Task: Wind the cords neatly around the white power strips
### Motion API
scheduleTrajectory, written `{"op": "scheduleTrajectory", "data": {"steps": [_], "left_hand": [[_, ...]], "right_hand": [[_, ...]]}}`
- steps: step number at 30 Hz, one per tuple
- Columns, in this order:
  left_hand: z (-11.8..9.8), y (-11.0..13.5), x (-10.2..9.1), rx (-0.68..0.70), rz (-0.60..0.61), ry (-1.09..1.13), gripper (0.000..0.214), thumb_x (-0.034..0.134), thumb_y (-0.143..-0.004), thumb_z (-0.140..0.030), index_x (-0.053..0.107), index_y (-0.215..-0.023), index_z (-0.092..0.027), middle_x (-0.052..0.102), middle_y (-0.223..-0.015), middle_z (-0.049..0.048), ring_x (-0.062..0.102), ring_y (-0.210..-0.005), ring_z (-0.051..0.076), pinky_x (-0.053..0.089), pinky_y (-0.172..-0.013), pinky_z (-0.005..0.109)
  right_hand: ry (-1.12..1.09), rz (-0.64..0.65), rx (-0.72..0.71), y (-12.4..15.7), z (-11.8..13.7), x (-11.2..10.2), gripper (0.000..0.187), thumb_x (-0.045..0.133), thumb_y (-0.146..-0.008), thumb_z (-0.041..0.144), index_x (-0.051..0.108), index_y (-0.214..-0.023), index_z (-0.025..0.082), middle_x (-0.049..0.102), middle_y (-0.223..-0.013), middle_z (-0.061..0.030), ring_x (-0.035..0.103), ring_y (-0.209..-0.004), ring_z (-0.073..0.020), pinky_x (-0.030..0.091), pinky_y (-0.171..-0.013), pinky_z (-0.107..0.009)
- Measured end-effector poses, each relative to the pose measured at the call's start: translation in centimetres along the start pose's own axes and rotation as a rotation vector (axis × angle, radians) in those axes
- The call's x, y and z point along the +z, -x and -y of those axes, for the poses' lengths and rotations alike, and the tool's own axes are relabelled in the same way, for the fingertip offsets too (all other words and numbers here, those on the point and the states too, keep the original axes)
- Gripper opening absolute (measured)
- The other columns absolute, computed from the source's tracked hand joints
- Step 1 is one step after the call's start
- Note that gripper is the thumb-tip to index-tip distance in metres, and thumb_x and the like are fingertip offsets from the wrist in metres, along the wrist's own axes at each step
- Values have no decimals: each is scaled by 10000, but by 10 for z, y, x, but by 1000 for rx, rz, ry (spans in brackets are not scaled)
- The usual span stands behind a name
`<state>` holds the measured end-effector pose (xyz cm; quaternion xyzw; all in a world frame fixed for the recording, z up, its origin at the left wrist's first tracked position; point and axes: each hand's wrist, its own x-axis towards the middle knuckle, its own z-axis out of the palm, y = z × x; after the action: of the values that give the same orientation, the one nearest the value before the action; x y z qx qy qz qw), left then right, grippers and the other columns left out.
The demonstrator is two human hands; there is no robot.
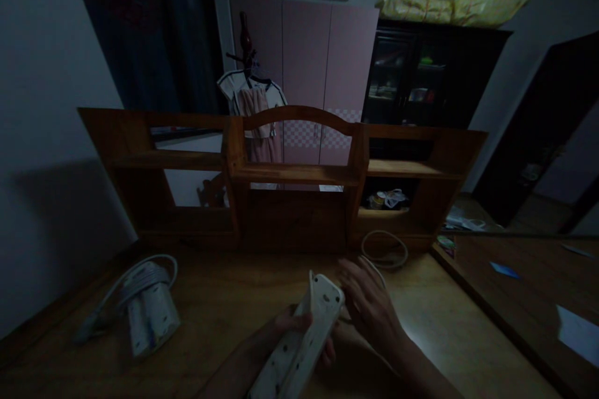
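Observation:
My left hand (299, 333) grips a long white power strip (306, 336) around its middle, holding it tilted above the wooden desk (224, 312). My right hand (369, 305) rests against the strip's far end with its fingers spread, and the strip's white cord (384, 249) runs out from under it in a loop toward the shelf. The room is dim and fine detail is hard to see.
A second white power strip (150, 315) with its cable wound around it lies at the left of the desk. A wooden shelf unit (290, 174) stands along the desk's back edge. A lower table (528, 299) with papers adjoins on the right.

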<state>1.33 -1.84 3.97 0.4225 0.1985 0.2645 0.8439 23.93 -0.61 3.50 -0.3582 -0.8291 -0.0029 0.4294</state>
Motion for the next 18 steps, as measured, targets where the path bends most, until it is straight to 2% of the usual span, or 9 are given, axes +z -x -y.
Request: {"op": "scheduleTrajectory", "data": {"steps": [2, 3, 8, 12, 18], "left_hand": [[0, 1, 5, -8, -17, -25, 507, 680, -727, -518, 695, -937, -56, 710, -834, 177, 676, -689, 227, 504, -642, 297], [-1, 2, 7, -10, -23, -35, 495, 680, -725, -516, 698, -910, -57, 709, -837, 183, 677, -691, 235, 510, -645, 308], [-1, 1, 2, 39, -108, -34, 484, 681, -731, -527, 686, -859, -60, 707, -813, 175, 681, -688, 232, 524, -663, 311], [-7, -1, -8, 81, -201, 29, 505, 723, -704, -517, 665, -952, -82, 715, -809, 144, 682, -698, 221, 534, -686, 315], [-26, 3, -23, 69, -371, -63, 427, 694, -760, -480, 663, -897, -77, 712, -812, 130, 673, -679, 195, 533, -671, 282]], "right_hand": [[46, 203, -173, 3, 8, 6, 345, 499, -898, 162, 561, -1228, 243, 637, -1200, -86, 572, -1134, -235, 221, -1131, -558], [64, 266, -217, 5, 12, 8, 304, 507, -895, 173, 573, -1186, 231, 663, -1139, -81, 596, -1084, -230, 232, -1125, -552], [194, 441, -199, 13, 21, 18, 97, 554, -880, 287, 597, -911, 207, 685, -851, -31, 629, -806, -190, 381, -977, -432], [312, 452, -200, 17, 13, 23, 125, 526, -907, 255, 586, -817, 193, 632, -676, -10, 561, -607, -150, 380, -872, -376], [287, 325, -185, 11, 1, 11, 157, 522, -917, 239, 579, -778, 193, 607, -659, 2, 530, -598, -136, 346, -763, -323]]}}
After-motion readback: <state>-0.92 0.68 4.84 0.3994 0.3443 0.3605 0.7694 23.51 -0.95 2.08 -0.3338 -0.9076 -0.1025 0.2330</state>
